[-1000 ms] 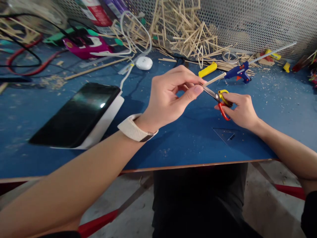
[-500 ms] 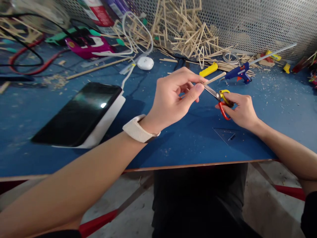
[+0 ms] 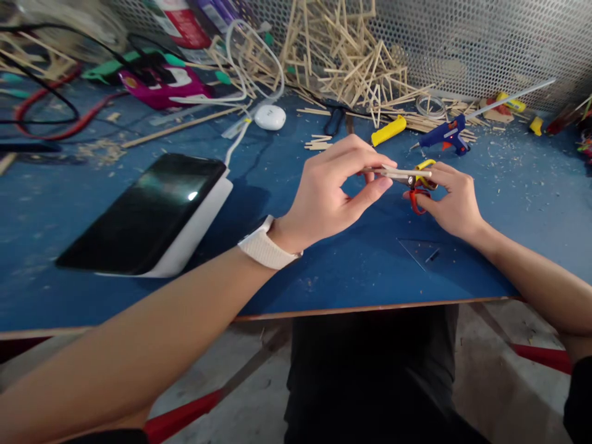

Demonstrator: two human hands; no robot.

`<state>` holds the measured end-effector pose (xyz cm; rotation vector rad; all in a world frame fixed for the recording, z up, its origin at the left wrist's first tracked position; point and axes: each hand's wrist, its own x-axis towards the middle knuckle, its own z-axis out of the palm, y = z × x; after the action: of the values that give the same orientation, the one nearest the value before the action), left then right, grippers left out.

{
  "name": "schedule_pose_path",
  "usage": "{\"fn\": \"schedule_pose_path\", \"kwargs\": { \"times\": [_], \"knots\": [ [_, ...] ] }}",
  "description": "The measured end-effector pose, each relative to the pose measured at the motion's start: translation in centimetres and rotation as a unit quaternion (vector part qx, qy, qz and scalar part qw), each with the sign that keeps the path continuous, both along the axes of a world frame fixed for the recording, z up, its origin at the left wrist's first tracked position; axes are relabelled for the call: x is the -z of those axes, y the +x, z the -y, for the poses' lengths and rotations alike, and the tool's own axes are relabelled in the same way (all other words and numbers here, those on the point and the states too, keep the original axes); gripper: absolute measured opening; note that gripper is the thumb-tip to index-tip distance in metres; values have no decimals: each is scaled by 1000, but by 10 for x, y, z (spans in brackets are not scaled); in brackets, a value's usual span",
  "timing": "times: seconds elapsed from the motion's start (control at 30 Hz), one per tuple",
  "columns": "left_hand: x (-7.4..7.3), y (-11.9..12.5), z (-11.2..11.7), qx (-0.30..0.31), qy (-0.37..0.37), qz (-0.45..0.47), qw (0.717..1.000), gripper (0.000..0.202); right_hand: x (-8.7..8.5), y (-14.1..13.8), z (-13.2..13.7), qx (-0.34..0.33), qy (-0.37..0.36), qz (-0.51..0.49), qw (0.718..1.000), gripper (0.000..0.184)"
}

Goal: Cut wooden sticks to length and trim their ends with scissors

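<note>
My left hand [image 3: 340,185] pinches a short wooden stick [image 3: 409,174] between thumb and fingertips, and the stick's free end points right. My right hand [image 3: 456,194] is closed round the handles of a pair of scissors [image 3: 419,202], one loop yellow and one red. The scissor blades run left beside the stick, towards my left fingertips, which partly hide them. Both hands are raised over the blue table [image 3: 351,271]. Just behind them lie a yellow-handled cutter [image 3: 388,131] and a few short stick pieces [image 3: 318,143].
A tangled pile of wooden sticks [image 3: 346,55] leans on the perforated metal panel [image 3: 462,43]. A blue glue gun [image 3: 446,134] lies at the back right. On the left are a dark tablet [image 3: 143,213], a white earbud case [image 3: 270,117] and a magenta power strip [image 3: 161,83]. A clear set square [image 3: 423,253] lies near the front.
My left hand has moved slightly right and down, and the stick has turned from slanting upward to nearly level. The scissors have rotated with it, their blades now closer to level.
</note>
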<state>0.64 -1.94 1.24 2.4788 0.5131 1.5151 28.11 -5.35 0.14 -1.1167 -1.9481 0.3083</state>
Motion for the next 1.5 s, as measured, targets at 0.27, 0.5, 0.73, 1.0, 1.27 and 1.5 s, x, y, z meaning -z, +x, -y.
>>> {"fn": "schedule_pose_path", "kwargs": {
  "times": [0.27,0.5,0.73,1.0,1.27,1.5],
  "knots": [
    [-1,1,0,1,46,18,999,12,2,0,-1,-1,7,0,1000,6],
    [-2,1,0,6,41,25,999,9,1,-1,-1,-6,7,-1,1000,5],
    [-5,3,3,-24,82,38,996,6,1,-1,-1,0,-6,12,1000,9],
    [-7,4,2,-26,97,51,994,6,1,-2,-1,4,-5,9,1000,15],
    [-4,4,-2,-18,83,47,995,8,0,-2,-1,9,-16,15,1000,14],
    [1,1,-8,12,33,36,999,10,0,-2,-1,-6,-19,-1,1000,20]
  ]
}}
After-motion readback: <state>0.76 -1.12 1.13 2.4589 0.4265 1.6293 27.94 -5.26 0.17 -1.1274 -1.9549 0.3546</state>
